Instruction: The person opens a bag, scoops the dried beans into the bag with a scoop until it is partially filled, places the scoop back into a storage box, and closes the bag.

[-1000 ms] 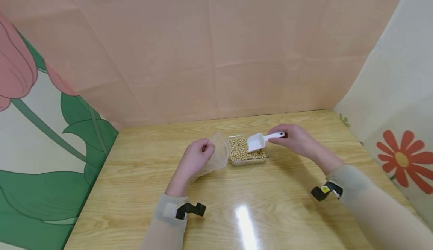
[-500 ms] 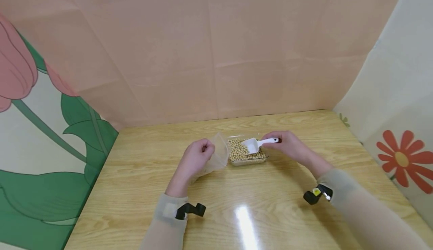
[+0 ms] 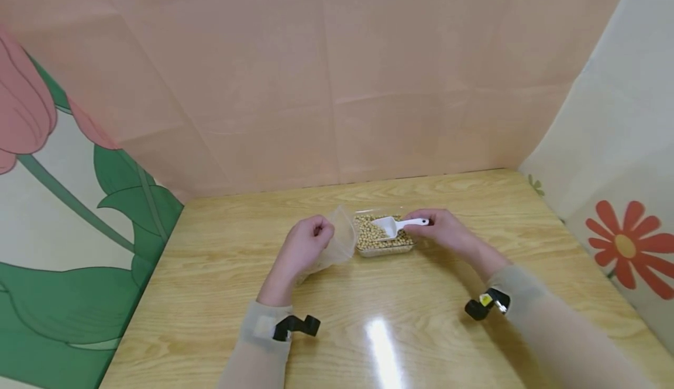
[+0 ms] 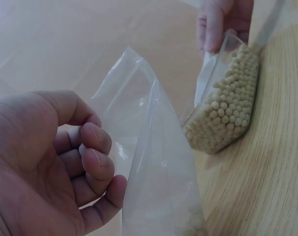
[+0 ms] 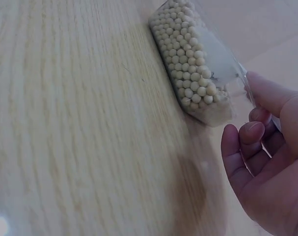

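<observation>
My left hand (image 3: 307, 243) pinches the edge of a clear plastic bag (image 4: 158, 162), whose mouth stands spread beside the container. A few pale beans (image 4: 193, 227) show low in the bag. To its right, a clear rectangular container (image 3: 387, 252) is filled with round, pale yellow soybeans (image 5: 185, 59). My right hand (image 3: 439, 228) grips the handle of a small white scoop (image 3: 389, 226) at the container's right side. The scoop's blade lies in among the soybeans. In the left wrist view, the container's wall partly covers the scoop.
The wooden table (image 3: 337, 330) carries the bag and container near its middle. A pink sheet (image 3: 337, 85) hangs behind the table's back edge. Flower-printed panels stand at left (image 3: 79, 213) and right (image 3: 621, 161).
My right hand has moved left and slightly down, bringing the scoop from above the soybeans into them. My left hand and the bag have stayed in place.
</observation>
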